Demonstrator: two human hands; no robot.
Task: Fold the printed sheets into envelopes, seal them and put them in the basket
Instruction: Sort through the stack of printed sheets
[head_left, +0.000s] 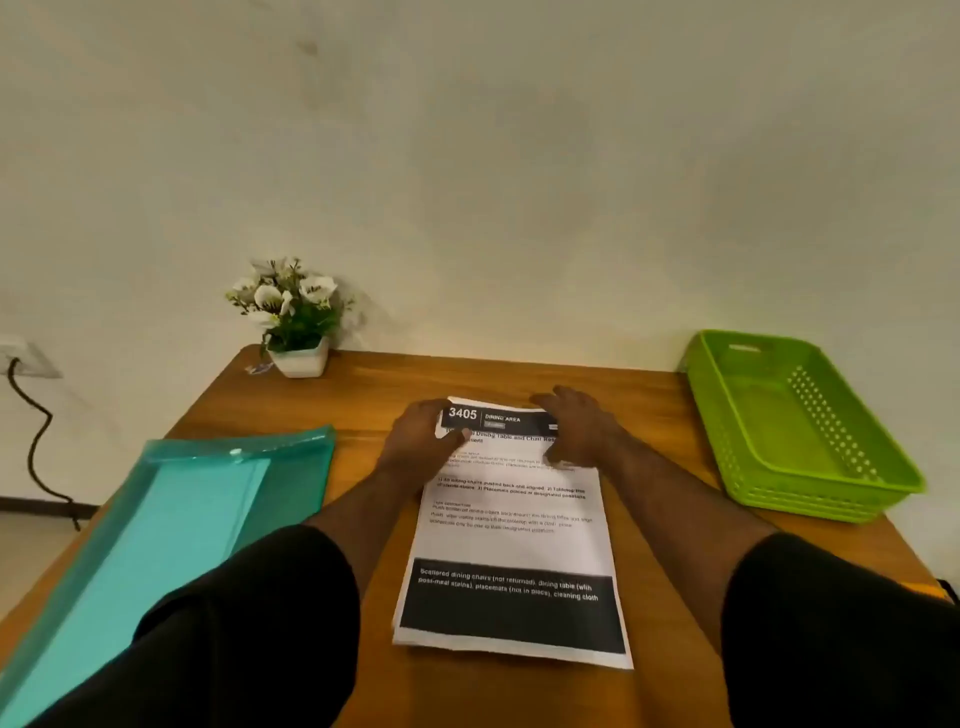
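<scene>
Two bare forearms were seen, each covered above the elbow by a loose black sleeve. The left hand (421, 441) and right hand (582, 431) were left ungloved, and no rings or watch could be made out.

One wooden table (363, 395) carries everything. On it lies one stack of printed sheets (511, 540); how many sheets it holds cannot be told, though at least two edges show at the near end. There is one green plastic basket (727, 415) at the right, one teal snap-button document folder (171, 519) at the left, and one small white pot of artificial flowers (298, 358) at the far edge. Two hands are in view: one left hand (415, 441) and one right hand (582, 426). One wall socket (26, 358) with one black cable (39, 441) shows at the far left.
</scene>
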